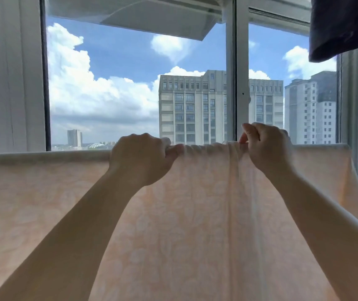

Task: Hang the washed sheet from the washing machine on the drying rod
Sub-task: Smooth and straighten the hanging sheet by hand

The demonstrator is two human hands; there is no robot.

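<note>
I have both hands up at the top fold of the peach floral sheet [195, 213], which already lies draped over the drying rod [32, 154] and hangs down toward me, filling the lower half of my view. My left hand [140, 158] has its fingers curled round the bunched fold at the rod, and my right hand [265, 146] pinches the gathered cloth just to the right of it; the two hands are near each other but not touching, with a short stretch of crumpled fabric between them. The risk I judge most likely is uneven spreading: the cloth between and below my hands is rucked into vertical pleats, and if I let go now that thick band would dry slowly and crease. A second risk is the balance over the rod. I cannot see the far side, so I cannot tell how much hangs there; if I tug the near side too hard while smoothing, the wet weight could drag the whole sheet off toward me. Pulling sideways with only one hand anchored could also slide the right edge [350, 170] further in and bunch it more. The dark garment [345, 27] hanging at upper right sits well apart from my hands, though a wide sweep to the right might brush it. As for writing, I can read none: no brand, label or lettering shows on the sheet, the window frame [242, 83] or the buildings [193, 109] outside.
</note>
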